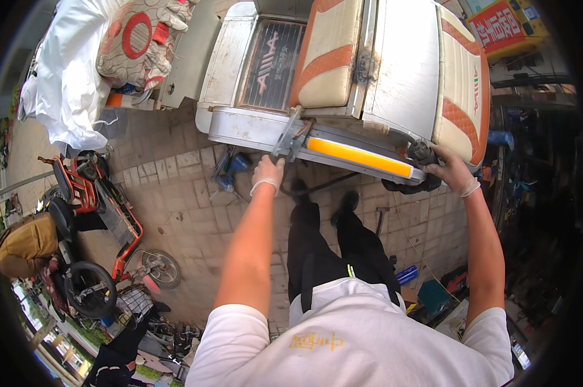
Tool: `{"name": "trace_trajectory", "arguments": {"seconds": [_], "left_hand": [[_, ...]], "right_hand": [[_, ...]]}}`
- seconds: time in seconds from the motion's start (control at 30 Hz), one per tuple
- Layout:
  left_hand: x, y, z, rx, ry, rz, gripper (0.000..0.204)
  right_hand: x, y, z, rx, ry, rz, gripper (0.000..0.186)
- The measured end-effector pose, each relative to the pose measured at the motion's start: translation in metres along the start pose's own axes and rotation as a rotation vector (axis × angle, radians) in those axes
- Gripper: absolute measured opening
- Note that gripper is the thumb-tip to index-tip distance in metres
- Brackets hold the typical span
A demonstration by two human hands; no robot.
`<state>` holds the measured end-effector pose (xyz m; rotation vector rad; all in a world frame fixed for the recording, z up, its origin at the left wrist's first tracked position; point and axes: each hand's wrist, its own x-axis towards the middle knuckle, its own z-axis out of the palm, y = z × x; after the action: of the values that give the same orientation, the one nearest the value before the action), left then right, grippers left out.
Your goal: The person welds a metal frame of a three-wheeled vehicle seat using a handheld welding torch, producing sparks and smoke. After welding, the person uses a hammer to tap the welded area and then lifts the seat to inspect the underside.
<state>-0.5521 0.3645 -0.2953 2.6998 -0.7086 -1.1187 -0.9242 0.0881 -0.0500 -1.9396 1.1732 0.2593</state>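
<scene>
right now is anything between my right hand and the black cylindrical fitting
Nothing visible: your right hand appears to touch the black cylindrical fitting, near the right end of the orange strip.

- The cart at upper centre was silver-white.
- Its seat, upper right, was cream with orange bands.
- Its strip, near centre, was yellow-orange.
- The scooter at left was orange-red and black.
</scene>
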Motion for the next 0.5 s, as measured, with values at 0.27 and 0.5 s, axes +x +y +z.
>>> {"name": "trace_trajectory", "arguments": {"seconds": [0.27,0.5], "left_hand": [[-0.066,-0.016,0.015,-0.242,0.351,0.223,0.061],[-0.197,0.094,-0.008,-0.603,-0.07,0.703,0.044]], "right_hand": [[-0.003,0.013,0.003,0.12,0.002,-0.11,0.067],[-0.014,0.049,0.032,0.214,0.191,-0.219,0.07]]}}
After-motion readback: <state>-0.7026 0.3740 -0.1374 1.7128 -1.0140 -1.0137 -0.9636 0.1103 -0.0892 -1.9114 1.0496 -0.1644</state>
